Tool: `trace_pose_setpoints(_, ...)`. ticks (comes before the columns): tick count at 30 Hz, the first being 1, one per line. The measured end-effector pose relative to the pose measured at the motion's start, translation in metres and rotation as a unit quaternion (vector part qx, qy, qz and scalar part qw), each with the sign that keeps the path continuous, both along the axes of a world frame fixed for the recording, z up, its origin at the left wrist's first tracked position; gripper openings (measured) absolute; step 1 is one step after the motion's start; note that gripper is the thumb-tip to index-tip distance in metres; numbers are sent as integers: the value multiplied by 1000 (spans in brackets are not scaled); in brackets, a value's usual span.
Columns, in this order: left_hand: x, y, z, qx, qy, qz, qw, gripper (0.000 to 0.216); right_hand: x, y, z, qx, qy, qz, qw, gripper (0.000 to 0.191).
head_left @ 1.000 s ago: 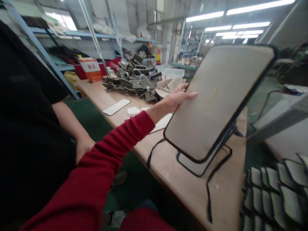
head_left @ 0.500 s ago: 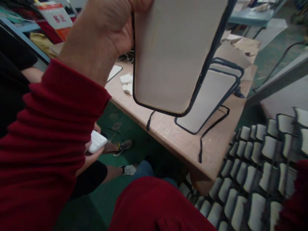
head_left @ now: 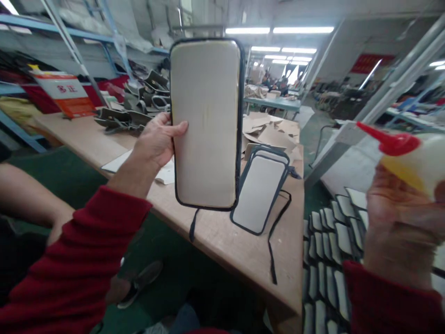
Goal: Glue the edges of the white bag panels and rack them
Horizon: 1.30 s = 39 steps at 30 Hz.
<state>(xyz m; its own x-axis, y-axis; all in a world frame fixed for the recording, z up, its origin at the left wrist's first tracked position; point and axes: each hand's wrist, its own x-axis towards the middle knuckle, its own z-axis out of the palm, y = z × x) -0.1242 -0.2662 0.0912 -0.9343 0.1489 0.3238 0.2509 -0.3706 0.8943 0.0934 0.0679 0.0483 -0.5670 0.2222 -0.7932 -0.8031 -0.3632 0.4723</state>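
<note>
My left hand [head_left: 160, 137] is closed on the left edge of a pale rectangular panel [head_left: 206, 120] with rounded corners and a dark border. The thumb lies on its face, and the panel is upright above the table. On the right, my right hand [head_left: 399, 218] grips a squeeze bottle [head_left: 429, 162] with yellowish liquid and a red pointed nozzle [head_left: 392, 139], tilted so the tip points left. Similar dark-edged panels [head_left: 260, 192] lie stacked on the table behind the held one. A dark strip [head_left: 276, 236] lies beside that stack.
The wooden table [head_left: 222, 243] also bears cardboard scraps [head_left: 267, 127], a heap of dark shaped pieces [head_left: 139, 104] and an orange-white sign [head_left: 66, 95]. Rows of panels [head_left: 327, 246] stand at the lower right, near a metal post [head_left: 347, 134]. Another person's arm [head_left: 34, 199] is at left.
The view has lifted, showing more of the room. The held panel now appears whole and farther from the camera. My right hand with the bottle has come into view at right.
</note>
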Motion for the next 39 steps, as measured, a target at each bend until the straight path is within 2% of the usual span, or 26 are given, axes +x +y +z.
trace_pose_setpoints(1,-3,5,-2,7,3,-1,1000,28,1,-2,11,108,42,-53,992,31)
trace_pose_setpoints(2,-6,9,-5,15,10,-1,1000,27,2,-4,18,244,85,-102,961,30)
trace_pose_setpoints(4,-9,18,-9,27,16,0,1000,26,1,-7,22,504,116,-137,845,30)
trace_pose_setpoints(5,-11,21,-12,31,12,1,999,26,-2,-6,20,587,83,-114,797,30)
trace_pose_setpoints(6,-11,24,-16,32,4,5,999,26,-5,-3,16,639,30,-79,765,29)
trace_pose_setpoints(7,-12,26,-20,29,-5,9,1000,26,-11,1,11,664,-44,-40,746,26)
trace_pose_setpoints(10,-15,31,-37,-24,-27,6,999,33,-31,18,-6,656,-133,4,743,20)
trace_pose_setpoints(13,-22,37,-57,-89,-67,-19,994,44,-52,32,-20,664,-156,17,731,15)
trace_pose_setpoints(16,-36,43,-77,-139,-95,-53,984,47,-63,31,-26,668,-169,36,724,17)
trace_pose_setpoints(19,-57,46,-104,-187,-107,-68,974,41,-68,10,-30,675,-174,54,715,23)
trace_pose_setpoints(21,-75,45,-126,-249,-104,-66,961,38,-71,-12,-33,681,-175,83,706,28)
trace_pose_setpoints(24,-98,41,-164,-348,-90,-49,932,35,-81,-46,-45,648,-189,140,725,32)
trace_pose_setpoints(26,-106,36,-186,-378,-98,-53,919,32,-90,-63,-61,610,-185,176,750,33)
trace_pose_setpoints(29,-108,28,-210,-405,-110,-90,903,31,-100,-74,-97,573,-139,231,774,36)
trace_pose_setpoints(34,-110,11,-232,-446,-91,-164,875,41,-105,-76,-156,560,-53,316,764,35)
trace_pose_setpoints(36,-114,8,-243,-483,-77,-169,856,43,-108,-78,-168,554,-47,321,767,33)
trace_pose_setpoints(39,-117,11,-262,-550,-49,-141,822,50,-114,-85,-173,534,-40,339,773,32)
